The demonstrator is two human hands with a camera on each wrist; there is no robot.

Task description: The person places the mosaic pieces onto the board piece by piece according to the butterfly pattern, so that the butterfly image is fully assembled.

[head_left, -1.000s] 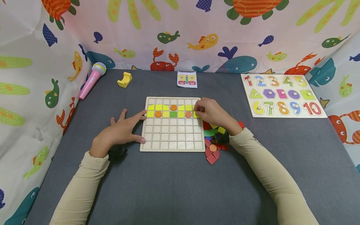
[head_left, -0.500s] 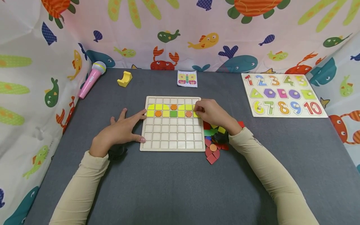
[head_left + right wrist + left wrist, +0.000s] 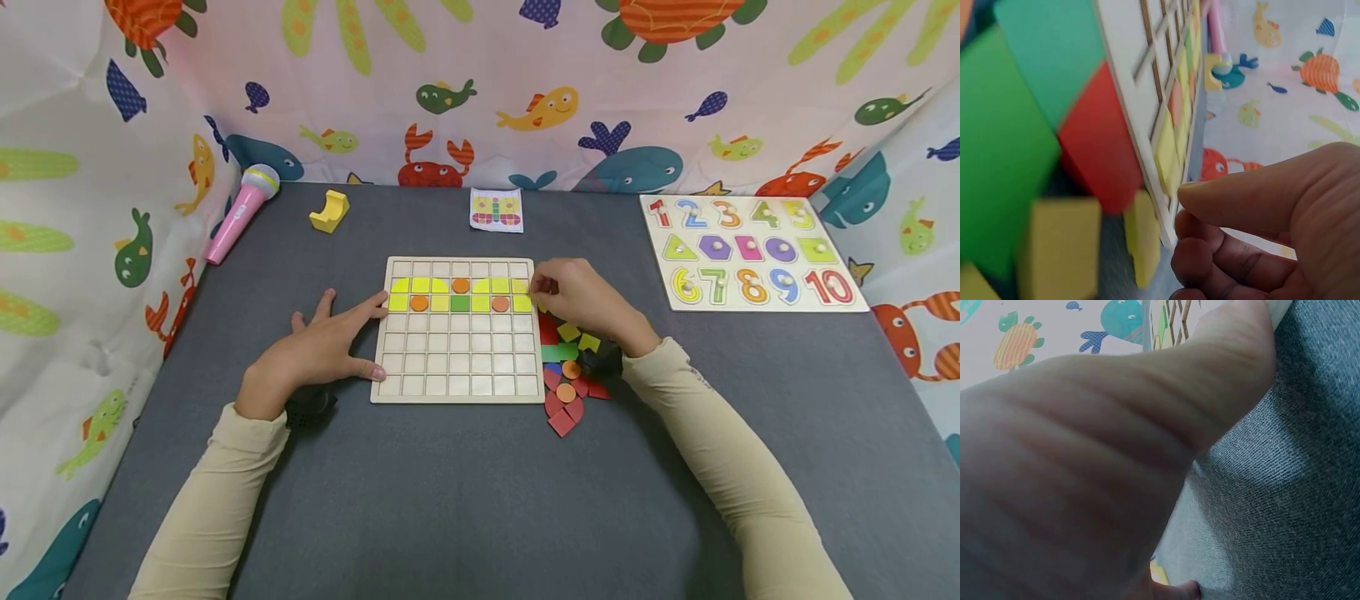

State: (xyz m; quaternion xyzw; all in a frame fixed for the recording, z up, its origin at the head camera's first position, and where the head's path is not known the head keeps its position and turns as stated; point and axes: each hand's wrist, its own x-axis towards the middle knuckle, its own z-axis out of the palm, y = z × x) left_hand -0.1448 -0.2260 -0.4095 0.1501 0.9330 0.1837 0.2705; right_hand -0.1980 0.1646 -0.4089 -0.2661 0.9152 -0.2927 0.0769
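Observation:
A light wooden grid board (image 3: 461, 362) lies on the grey table, with two rows of yellow, orange and green pieces set in its upper cells. My left hand (image 3: 307, 350) is spread, its fingertips and thumb touching the board's left edge. Just off the upper right edge, my right hand (image 3: 585, 300) has its fingers loosely bent, and nothing shows between thumb and forefinger. The nearest set piece is a yellow tile (image 3: 521, 303) at the right end of the lower row. Below the right hand are loose pieces, among them a green piece (image 3: 1004, 150) and a red piece (image 3: 1100, 140).
Behind the board stands a small butterfly pattern card (image 3: 496, 210). A yellow curved block (image 3: 329, 212) and a pink toy microphone (image 3: 242, 215) lie at the back left. A number and shape puzzle board (image 3: 757, 296) lies at the back right, before a sea-animal curtain.
My right hand has drawn back slightly to the right from the yellow tile, which now shows fully in its cell. The left hand holds its place on the board's edge.

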